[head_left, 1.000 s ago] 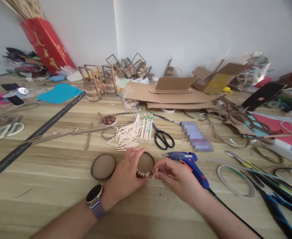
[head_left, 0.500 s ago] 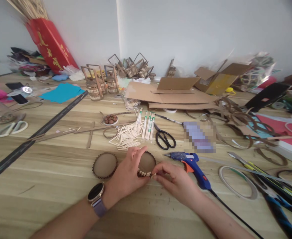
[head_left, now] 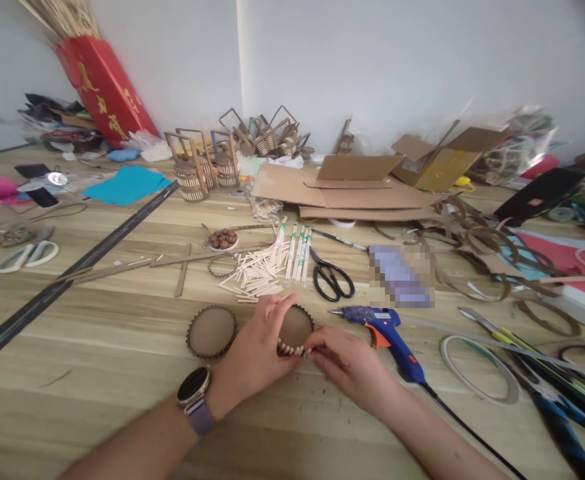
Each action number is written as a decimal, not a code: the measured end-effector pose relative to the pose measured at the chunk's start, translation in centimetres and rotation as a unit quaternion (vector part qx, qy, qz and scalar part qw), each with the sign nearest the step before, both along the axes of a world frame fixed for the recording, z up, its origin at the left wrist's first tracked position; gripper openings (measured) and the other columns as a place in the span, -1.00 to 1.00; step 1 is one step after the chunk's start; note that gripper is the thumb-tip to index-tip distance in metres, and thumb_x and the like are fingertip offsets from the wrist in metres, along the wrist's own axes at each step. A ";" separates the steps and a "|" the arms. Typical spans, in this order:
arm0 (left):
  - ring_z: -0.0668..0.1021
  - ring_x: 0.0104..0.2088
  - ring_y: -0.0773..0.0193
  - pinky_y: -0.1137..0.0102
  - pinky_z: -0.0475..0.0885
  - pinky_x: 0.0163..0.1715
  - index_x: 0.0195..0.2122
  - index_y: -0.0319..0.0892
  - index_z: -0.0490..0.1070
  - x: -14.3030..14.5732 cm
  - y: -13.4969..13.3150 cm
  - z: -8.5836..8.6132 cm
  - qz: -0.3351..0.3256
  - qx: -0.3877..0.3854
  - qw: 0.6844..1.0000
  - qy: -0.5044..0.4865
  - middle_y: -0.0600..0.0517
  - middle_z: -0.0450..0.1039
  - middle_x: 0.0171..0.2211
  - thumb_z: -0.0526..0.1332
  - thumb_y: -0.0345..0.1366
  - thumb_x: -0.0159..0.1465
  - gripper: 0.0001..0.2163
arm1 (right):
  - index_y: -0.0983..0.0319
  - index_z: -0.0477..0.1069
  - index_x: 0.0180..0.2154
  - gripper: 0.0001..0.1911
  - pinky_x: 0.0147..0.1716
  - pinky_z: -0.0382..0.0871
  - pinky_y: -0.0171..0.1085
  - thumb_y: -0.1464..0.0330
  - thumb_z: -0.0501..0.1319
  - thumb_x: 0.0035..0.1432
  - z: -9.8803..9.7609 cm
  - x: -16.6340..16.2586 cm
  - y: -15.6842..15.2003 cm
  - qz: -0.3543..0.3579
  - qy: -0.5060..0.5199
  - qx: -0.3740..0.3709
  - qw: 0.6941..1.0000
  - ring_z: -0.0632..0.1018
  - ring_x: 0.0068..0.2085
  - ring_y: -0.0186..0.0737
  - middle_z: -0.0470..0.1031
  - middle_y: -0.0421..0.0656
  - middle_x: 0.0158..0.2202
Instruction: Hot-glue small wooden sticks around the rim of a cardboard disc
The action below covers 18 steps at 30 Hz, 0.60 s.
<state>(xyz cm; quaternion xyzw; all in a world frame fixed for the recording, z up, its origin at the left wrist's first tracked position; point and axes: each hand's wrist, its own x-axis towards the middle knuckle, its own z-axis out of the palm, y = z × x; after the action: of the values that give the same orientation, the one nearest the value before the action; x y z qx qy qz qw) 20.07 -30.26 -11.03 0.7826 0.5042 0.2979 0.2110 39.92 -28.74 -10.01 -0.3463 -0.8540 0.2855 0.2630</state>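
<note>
My left hand point(head_left: 258, 343), with a watch on its wrist, grips the near left rim of a round brown base point(head_left: 295, 325). A short row of pale wooden sticks point(head_left: 290, 348) stands along that base's near edge. At the right end of this row, my right hand point(head_left: 345, 360) pinches a small stick point(head_left: 307, 351) between thumb and forefinger, against the rim. A second round base point(head_left: 211, 331) with a notched dark rim lies to the left, apart from both hands. Beyond them is a loose pile of cut sticks point(head_left: 257, 273).
A blue glue gun point(head_left: 390, 330) lies right of my right hand, its cord running toward the front. Black scissors point(head_left: 333, 277), a bowl of brown beads point(head_left: 222, 239) and a pixelated rectangle point(head_left: 400, 275) are farther back. Small wooden baskets point(head_left: 191, 180) stand near the wall.
The whole view has shifted very slightly. Both hands keep almost the same place and grip at the base's near rim.
</note>
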 end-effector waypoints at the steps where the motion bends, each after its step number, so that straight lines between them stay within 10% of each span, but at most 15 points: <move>1: 0.31 0.18 -0.01 0.06 0.33 0.15 0.27 -0.11 -0.05 0.0 0.0 0.0 -0.001 0.001 1.000 0.001 -0.20 0.14 0.14 0.34 -0.32 0.14 -0.26 | 0.19 0.41 -0.29 -0.84 -0.32 0.38 -0.30 0.53 0.13 0.18 0.0 0.0 0.0 0.002 -0.001 0.007 1.000 0.54 -0.30 -0.21 0.55 -0.16 -0.35; 18: 0.33 0.18 -0.02 0.01 0.32 0.14 0.26 -0.07 -0.01 0.0 0.0 0.0 0.000 0.004 1.000 -0.016 -0.17 0.18 0.14 0.31 -0.39 0.10 -0.27 | 0.18 0.37 -0.32 -0.84 -0.34 0.38 -0.27 0.53 0.10 0.19 -0.1 -0.1 -0.2 -0.004 -0.038 0.035 0.999 0.53 -0.31 -0.17 0.53 -0.15 -0.37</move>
<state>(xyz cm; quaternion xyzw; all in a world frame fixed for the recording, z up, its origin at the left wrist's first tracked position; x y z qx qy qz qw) 20.11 -30.23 -11.03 0.7785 0.4994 0.3126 0.2163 39.81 -28.92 -10.10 -0.3511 -0.8714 0.2413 0.2433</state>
